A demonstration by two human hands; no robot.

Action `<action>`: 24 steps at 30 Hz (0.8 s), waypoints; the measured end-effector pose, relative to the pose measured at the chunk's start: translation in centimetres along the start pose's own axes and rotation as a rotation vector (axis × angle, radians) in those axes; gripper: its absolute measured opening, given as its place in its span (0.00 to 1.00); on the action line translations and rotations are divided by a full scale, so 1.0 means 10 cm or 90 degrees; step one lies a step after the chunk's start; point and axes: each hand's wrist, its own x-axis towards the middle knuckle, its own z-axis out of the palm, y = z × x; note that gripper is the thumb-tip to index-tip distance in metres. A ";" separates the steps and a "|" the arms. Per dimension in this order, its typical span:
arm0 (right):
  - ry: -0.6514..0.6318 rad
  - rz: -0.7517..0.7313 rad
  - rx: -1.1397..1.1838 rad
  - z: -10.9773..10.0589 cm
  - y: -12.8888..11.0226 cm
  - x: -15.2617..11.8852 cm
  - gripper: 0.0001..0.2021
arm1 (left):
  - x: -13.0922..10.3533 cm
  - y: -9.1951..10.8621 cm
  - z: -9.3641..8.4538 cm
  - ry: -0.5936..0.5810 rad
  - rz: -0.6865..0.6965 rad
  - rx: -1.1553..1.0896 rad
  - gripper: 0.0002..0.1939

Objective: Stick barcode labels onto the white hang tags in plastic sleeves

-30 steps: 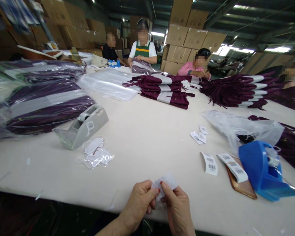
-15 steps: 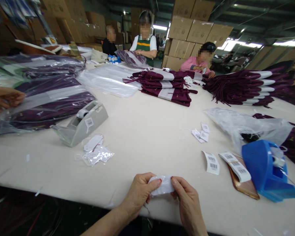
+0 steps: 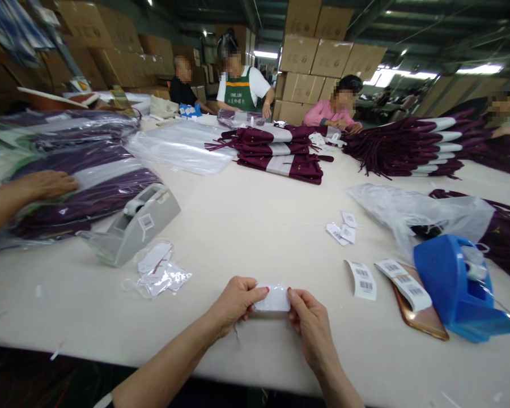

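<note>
Near the table's front edge, a small white tag (image 3: 272,298) with a shiny clear cover is stretched level between my two hands. My left hand (image 3: 234,303) pinches its left end, the thumb lying on top. On the opposite end, my right hand (image 3: 309,318) pinches with thumb and fingers. A thin dark string dangles below my left hand. Left of my hands lies a loose pile of plastic-covered tags (image 3: 159,275). To the right are several small white tags (image 3: 342,231), a barcode label strip (image 3: 361,279) and another barcode strip (image 3: 402,282) resting on a phone-like copper case (image 3: 425,322).
A grey tape dispenser (image 3: 147,224) stands left, a blue tape dispenser (image 3: 450,289) right. Folded maroon garments (image 3: 280,153) lie across the table, bagged ones (image 3: 89,187) at left under another person's hand (image 3: 53,184). Clear bags (image 3: 182,147) lie behind. Co-workers stand or sit at the far side.
My hands have raised the tag slightly away from me, and it now faces up flatter. The co-worker's hand at left has reached further over the bagged garments. The view has shifted a little.
</note>
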 end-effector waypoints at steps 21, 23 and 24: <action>0.050 0.033 0.033 -0.07 -0.01 0.08 0.21 | 0.09 0.09 -0.17 0.034 -0.011 0.167 0.15; 0.057 0.030 0.014 -0.08 -0.01 0.09 0.21 | 0.10 0.09 -0.19 0.052 -0.006 0.194 0.14; 0.060 0.027 0.000 -0.08 -0.01 0.09 0.21 | 0.10 0.09 -0.20 0.063 -0.002 0.210 0.14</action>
